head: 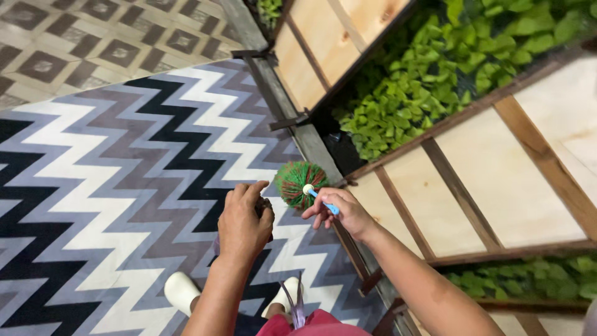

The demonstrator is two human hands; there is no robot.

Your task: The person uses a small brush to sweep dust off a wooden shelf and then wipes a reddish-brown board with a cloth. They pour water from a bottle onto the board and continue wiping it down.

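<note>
My right hand (344, 211) grips the light blue handle (329, 207) of a small round duster with green and red bristles (298, 183). The brush head points away from me, close to the lower corner of a wooden panel frame (404, 211). My left hand (244, 221) is curled shut just left of the duster, around something small and dark that I cannot make out. Both hands hover above a zigzag rug (124, 186).
Wooden-framed light panels (497, 180) lean at the right, with green leafy plants (429, 81) behind and between them. A dark metal rail (292, 118) runs along the rug's edge. Patterned floor tiles (93, 43) lie beyond. My white slippers (181, 291) show below.
</note>
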